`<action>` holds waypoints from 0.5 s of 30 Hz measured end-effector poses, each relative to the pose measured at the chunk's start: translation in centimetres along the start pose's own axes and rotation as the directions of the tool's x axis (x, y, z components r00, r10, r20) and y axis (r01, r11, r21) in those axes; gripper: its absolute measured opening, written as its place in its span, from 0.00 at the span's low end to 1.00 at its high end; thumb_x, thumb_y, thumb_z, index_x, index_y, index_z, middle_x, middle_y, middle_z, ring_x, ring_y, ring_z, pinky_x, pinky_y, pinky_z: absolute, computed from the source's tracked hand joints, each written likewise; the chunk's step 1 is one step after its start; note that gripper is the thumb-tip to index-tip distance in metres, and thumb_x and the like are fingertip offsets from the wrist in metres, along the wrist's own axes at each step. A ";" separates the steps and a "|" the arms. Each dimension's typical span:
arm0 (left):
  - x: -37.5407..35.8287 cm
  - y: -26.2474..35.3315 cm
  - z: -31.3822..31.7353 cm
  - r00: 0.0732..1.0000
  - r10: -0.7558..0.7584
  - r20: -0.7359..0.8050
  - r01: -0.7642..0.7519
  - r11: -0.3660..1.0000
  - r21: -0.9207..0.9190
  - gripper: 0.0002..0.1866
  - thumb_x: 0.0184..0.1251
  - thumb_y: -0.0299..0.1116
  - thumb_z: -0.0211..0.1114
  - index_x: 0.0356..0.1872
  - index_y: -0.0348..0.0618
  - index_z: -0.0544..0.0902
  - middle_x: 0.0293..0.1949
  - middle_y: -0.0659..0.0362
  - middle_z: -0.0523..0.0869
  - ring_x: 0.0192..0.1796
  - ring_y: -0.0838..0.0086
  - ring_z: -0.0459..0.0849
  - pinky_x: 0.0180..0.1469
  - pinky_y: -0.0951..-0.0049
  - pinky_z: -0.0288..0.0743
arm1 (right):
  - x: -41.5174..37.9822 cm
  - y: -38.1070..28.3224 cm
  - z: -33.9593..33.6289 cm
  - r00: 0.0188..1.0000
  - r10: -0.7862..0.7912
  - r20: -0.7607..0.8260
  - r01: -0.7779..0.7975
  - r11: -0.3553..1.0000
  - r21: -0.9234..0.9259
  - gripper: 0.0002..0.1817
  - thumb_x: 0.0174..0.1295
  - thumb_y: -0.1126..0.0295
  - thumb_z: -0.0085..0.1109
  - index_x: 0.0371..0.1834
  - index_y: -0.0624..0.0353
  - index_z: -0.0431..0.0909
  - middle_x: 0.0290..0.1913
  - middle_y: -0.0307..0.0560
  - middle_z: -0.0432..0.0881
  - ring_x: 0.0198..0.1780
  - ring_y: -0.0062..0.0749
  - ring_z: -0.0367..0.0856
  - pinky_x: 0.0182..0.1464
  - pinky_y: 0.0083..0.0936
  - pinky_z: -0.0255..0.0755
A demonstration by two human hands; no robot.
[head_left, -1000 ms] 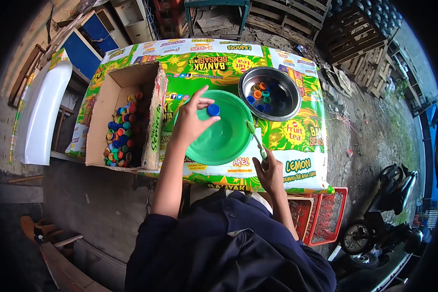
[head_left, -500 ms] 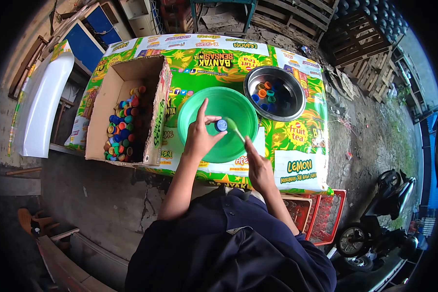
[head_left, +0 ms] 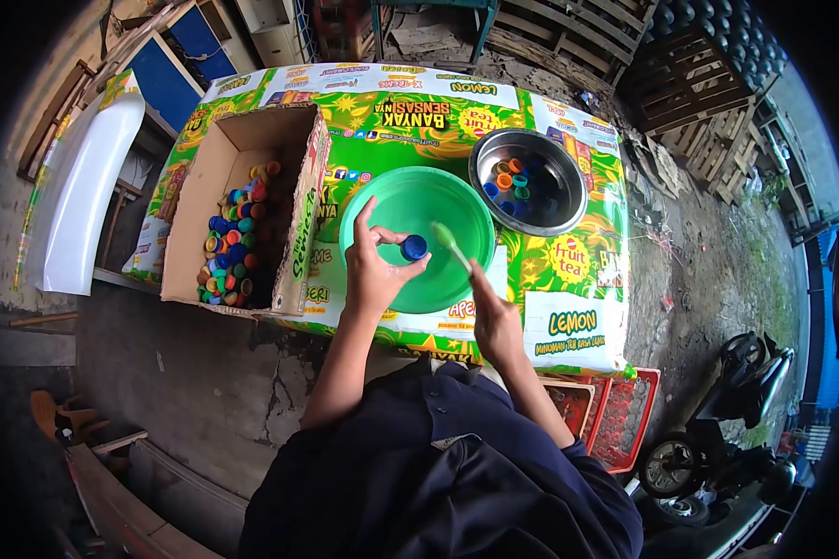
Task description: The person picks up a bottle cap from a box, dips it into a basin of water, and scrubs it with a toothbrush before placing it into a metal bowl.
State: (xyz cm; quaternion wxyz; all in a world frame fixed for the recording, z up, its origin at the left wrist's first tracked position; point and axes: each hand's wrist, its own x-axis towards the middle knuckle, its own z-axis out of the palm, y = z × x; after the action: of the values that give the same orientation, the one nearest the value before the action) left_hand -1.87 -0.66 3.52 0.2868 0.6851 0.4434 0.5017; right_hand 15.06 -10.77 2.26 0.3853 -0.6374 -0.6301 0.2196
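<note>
My left hand (head_left: 375,270) pinches a dark blue bottle cap (head_left: 414,247) between thumb and fingers, above the green basin (head_left: 352,219). The cap's hollow side appears to face up. In my right hand (head_left: 498,324) is a slim toothbrush (head_left: 457,248) with a pale handle and a green head, blurred at the tip. Its head is just right of the cap, with a small gap between them. Liquid seems to lie in the basin, though its depth cannot be made out.
A cardboard box (head_left: 188,224) with many coloured caps stands on the left. At the back right, a metal bowl (head_left: 569,200) holds several caps. A printed sheet (head_left: 410,126) covers the table. Red crates (head_left: 625,419) stand below its right front edge; a motorcycle (head_left: 718,447) is farther right.
My left hand has turned the cap over and shifted slightly left and down, with the index finger more bent. The toothbrush is now apart from the cap; my right hand has barely moved.
</note>
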 end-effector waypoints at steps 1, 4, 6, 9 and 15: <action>0.1 0.2 -0.2 1.000 0.003 0.012 -0.002 1.000 -0.001 0.48 0.36 0.25 0.76 0.63 0.37 0.57 0.27 0.54 0.82 0.37 0.66 0.85 0.47 0.69 0.76 | -0.7 -0.5 0.3 0.996 -0.064 0.060 0.066 0.997 -0.047 0.28 0.60 0.74 0.48 0.65 0.42 0.62 0.24 0.61 0.78 0.22 0.53 0.78 0.25 0.44 0.68; 0.1 1.2 0.1 1.000 0.021 -0.009 -0.021 0.999 0.033 0.48 0.35 0.25 0.76 0.62 0.37 0.57 0.26 0.55 0.81 0.35 0.67 0.84 0.45 0.69 0.76 | 0.2 0.6 -0.1 0.982 0.163 0.092 -0.147 0.976 -0.160 0.28 0.60 0.73 0.49 0.65 0.41 0.63 0.26 0.57 0.79 0.23 0.50 0.79 0.26 0.42 0.70; 0.1 1.1 0.1 0.999 0.043 -0.015 -0.041 0.995 0.087 0.48 0.35 0.25 0.76 0.62 0.37 0.57 0.24 0.56 0.80 0.33 0.68 0.83 0.43 0.69 0.75 | 0.2 1.0 -0.3 0.996 -0.008 -0.094 0.005 0.999 -0.033 0.27 0.60 0.73 0.49 0.65 0.41 0.63 0.25 0.56 0.79 0.22 0.49 0.79 0.25 0.41 0.70; 0.1 1.1 0.3 0.997 0.069 -0.016 -0.066 0.990 0.128 0.49 0.34 0.25 0.76 0.62 0.37 0.58 0.23 0.57 0.78 0.30 0.68 0.81 0.41 0.70 0.75 | -1.1 0.1 0.2 0.981 -0.170 0.091 0.180 0.976 -0.121 0.26 0.61 0.75 0.49 0.65 0.45 0.63 0.25 0.57 0.79 0.22 0.48 0.79 0.23 0.39 0.69; 0.1 1.4 0.4 0.997 0.072 -0.003 -0.072 0.991 0.115 0.50 0.34 0.24 0.76 0.63 0.38 0.56 0.23 0.58 0.76 0.29 0.68 0.79 0.40 0.70 0.74 | -0.3 -0.6 0.1 0.994 -0.104 0.017 0.105 0.994 -0.029 0.26 0.62 0.74 0.48 0.64 0.43 0.63 0.24 0.58 0.79 0.21 0.51 0.78 0.24 0.42 0.69</action>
State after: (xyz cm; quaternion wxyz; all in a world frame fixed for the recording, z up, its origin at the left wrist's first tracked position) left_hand -1.06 -1.16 4.61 0.2272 0.7144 0.4474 0.4878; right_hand 14.60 -11.14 2.58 0.3816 -0.6076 -0.6688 0.1948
